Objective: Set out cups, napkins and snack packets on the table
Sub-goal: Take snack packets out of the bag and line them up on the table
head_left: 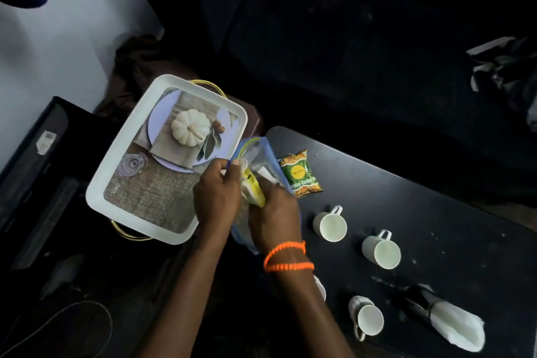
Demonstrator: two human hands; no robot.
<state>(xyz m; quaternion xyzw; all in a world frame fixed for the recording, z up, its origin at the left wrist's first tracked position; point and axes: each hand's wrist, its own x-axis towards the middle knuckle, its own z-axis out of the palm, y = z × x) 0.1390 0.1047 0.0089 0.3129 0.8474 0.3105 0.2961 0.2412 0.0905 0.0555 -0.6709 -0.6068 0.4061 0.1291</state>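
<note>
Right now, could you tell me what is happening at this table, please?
A person is working both hands at a clear blue-edged bag held over the near end of the dark table. The left hand holds the bag's mouth, while the right hand has its grip on something yellow and white at the opening. Already set out are a green snack packet, three fully visible white cups and a rolled white napkin. The white tray beside the table looks emptied.
</note>
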